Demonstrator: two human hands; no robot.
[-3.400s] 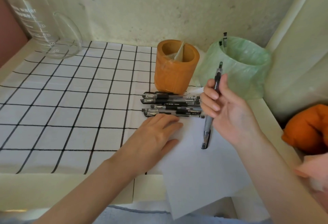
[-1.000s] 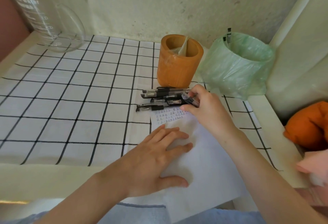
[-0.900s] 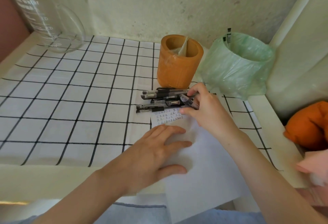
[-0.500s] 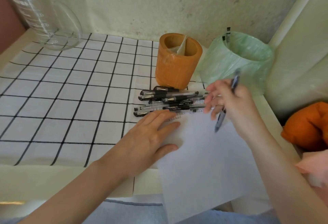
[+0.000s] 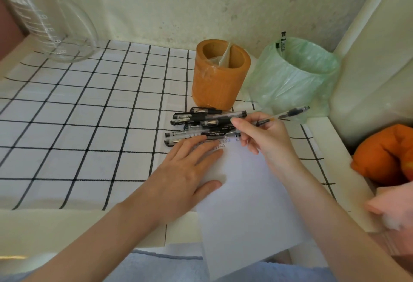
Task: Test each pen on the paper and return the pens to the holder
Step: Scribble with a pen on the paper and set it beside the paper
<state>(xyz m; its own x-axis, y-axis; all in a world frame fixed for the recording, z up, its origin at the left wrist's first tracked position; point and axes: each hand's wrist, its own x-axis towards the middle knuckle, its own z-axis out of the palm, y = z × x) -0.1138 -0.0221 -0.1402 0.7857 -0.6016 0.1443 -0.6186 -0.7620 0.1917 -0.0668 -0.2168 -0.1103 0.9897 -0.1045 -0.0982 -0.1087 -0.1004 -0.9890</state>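
White paper [image 5: 245, 203] pinned by my L grip [image 5: 185, 174], fingers spread flat so it won't slide; R grip [image 5: 266, 138] pinches a pen [image 5: 288, 113] for testing, pen pile [image 5: 201, 123] at 12 o'clock, holder [image 5: 220, 76] beyond, no pens inside

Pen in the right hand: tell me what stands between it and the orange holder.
Nothing visible does. The right hand holds the pen in front of and to the right of the orange holder, whose top is open. The loose pens lie flat at its base, below a lifted path.
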